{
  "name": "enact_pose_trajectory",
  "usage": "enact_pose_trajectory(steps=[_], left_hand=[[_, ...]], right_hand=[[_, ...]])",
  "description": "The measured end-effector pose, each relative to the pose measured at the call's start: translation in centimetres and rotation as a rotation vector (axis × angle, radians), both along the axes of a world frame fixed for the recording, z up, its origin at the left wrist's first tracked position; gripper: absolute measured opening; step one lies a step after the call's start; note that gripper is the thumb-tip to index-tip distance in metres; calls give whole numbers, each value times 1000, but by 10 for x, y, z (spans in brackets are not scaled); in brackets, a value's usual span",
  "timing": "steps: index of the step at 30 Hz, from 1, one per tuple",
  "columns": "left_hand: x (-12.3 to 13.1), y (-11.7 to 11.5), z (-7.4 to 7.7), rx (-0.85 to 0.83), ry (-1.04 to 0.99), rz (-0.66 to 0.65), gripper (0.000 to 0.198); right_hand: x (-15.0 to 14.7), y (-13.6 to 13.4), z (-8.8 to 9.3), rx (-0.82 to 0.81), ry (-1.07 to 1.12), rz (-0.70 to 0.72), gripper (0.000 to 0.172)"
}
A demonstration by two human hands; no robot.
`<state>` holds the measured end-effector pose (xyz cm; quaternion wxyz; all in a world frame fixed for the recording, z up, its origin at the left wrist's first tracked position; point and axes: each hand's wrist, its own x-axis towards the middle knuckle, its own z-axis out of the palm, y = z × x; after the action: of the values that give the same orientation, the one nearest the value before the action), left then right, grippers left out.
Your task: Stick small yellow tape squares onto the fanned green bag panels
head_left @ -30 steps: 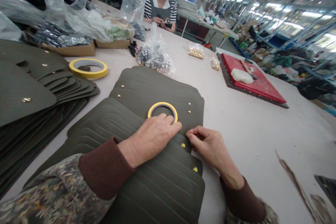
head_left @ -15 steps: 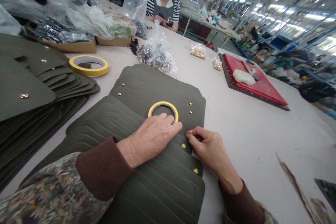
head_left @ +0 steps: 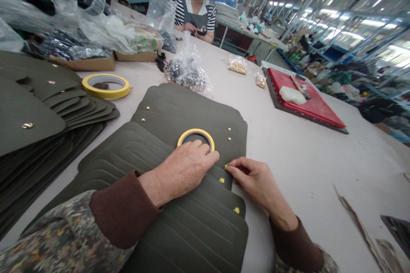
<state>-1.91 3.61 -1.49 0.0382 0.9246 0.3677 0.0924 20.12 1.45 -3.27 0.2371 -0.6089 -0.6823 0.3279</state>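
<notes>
My left hand is closed on a roll of yellow tape, its fingers curled over the near side of the ring. The roll is over dark olive panels that overlap like steps and carry small gold studs near their upper corners. To the right, my right hand pinches a small piece of yellow tape at the right edge of a panel. Below it, two more yellow bits, a nearer one and a middle one, sit on the panels' right edges.
Another yellow tape roll lies beside a stack of olive panels at left. Bags of gold parts and a bag of dark metal parts stand farther back. A red board lies at right. A person sits opposite.
A yellow piece now shows at my right fingertips, where it was hardly visible before. Both hands stay in nearly the same place over the panels; the view has shifted slightly.
</notes>
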Motion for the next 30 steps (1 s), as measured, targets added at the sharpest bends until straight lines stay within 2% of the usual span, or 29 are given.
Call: enact_pose_trajectory(steps=[4,7,11,13,16,19,22,28,30], left_hand=[[-2,1,4,-14,-35,-22,11],[-4,3,5,-22,-128,-21,15],[-7,6,1,-60,-315,-63,19],[-8,7,-2,-49,-395,-88,27],[-7,7,-4,-30,-437,-71,39],[-5,5,-3,-78,-416,-48,36],[-3,3,-2,-117,-395,-34,33],[-2,2,-1,-180,-375,-31,14],[-1,3,-2,-180,-355,-20,14]], right_hand=[[-11,-1,1,196,-158,46,14],[-12,0,4,180,-177,110,15],[-8,2,12,102,-172,239,26],[-8,3,15,177,-126,184,21],[-14,2,16,376,53,63,14],[-23,0,16,505,145,119,17],[-30,1,15,586,125,185,15],[-38,1,9,720,-9,142,13],[-40,2,6,770,-22,126,14]])
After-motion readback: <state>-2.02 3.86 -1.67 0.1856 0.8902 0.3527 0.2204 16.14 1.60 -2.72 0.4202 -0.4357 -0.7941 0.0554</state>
